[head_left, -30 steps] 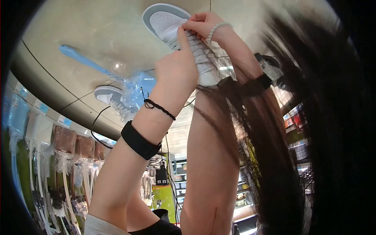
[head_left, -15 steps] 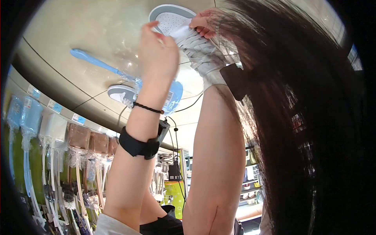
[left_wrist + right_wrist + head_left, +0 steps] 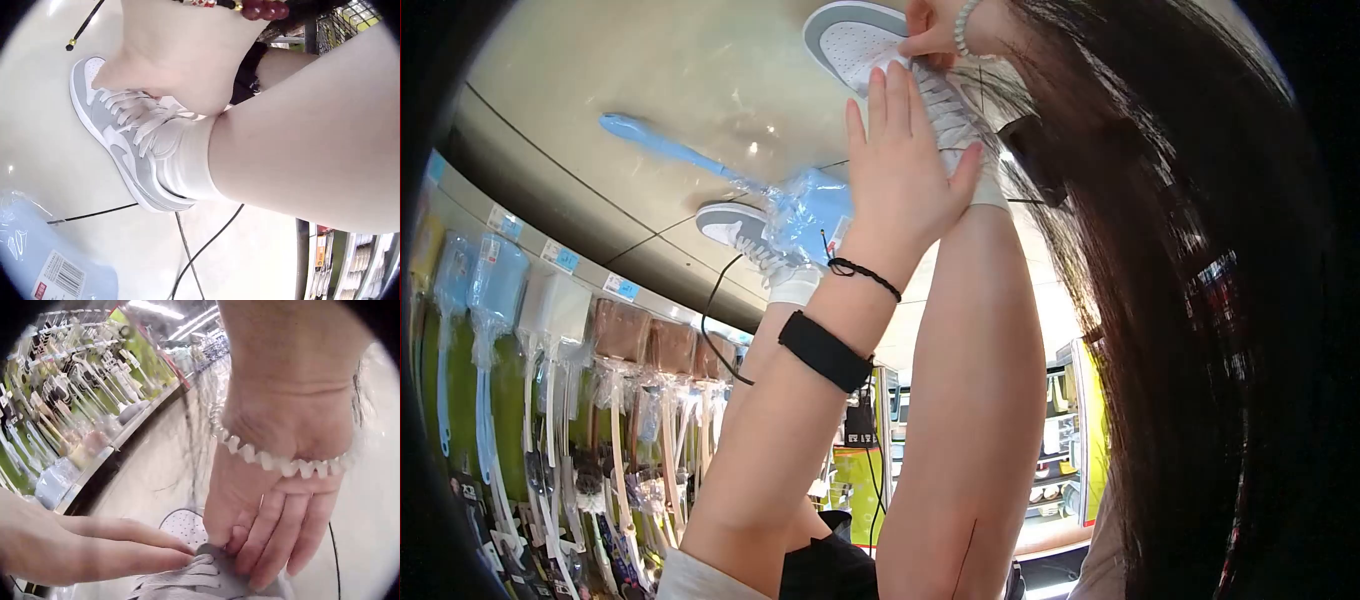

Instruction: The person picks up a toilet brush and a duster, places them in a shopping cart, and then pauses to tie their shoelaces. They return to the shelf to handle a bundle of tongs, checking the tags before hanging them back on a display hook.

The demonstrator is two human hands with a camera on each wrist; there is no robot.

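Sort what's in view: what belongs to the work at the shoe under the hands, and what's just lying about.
In the job:
- grey-and-white shoe
- its white laces
- left hand, fingers straight, at the laces
- right hand, near the toe end

Just about:
- blue wrapped long-handled item on the floor
- second shoe, worn, untouched
- hanging wrapped goods

The left hand (image 3: pixel 178 53) extends over the white laces (image 3: pixel 147 128) of a grey-and-white shoe (image 3: pixel 115 137), red beads (image 3: pixel 262 9) at its wrist. A white sock (image 3: pixel 184 159) meets the bare leg (image 3: pixel 300 137). A blue package (image 3: pixel 37 231) with a barcode label (image 3: pixel 61 275) lies nearby; a black cable (image 3: pixel 211 241) curves across the pale floor (image 3: pixel 50 137), shelves (image 3: pixel 353 269) at lower right
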